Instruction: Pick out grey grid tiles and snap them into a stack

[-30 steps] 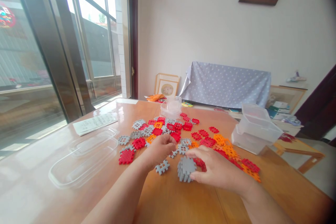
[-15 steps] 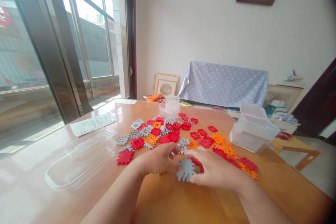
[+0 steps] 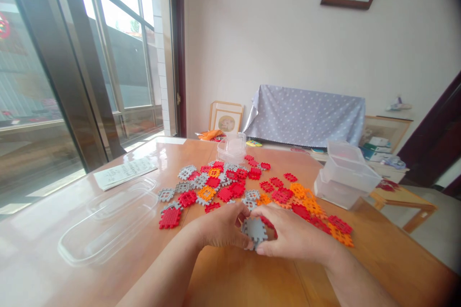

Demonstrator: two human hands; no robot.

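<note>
While the 2 hands meet over the near part of the table (image 3: 248, 285), the left hand (image 3: 227, 226) has its fingers closed on the left side of the gray blocks (image 3: 255, 231), and the right hand (image 3: 288, 231) curves its thumb and fingers around their right side, so these blocks are gripped between both hands. I cannot tell if they touch the table below. Beyond the hands many red blocks (image 3: 188, 198) and orange blocks (image 3: 206, 194) lie scattered, with clear lids (image 3: 106, 228) at the left and clear boxes (image 3: 344, 184) at the right.
</note>
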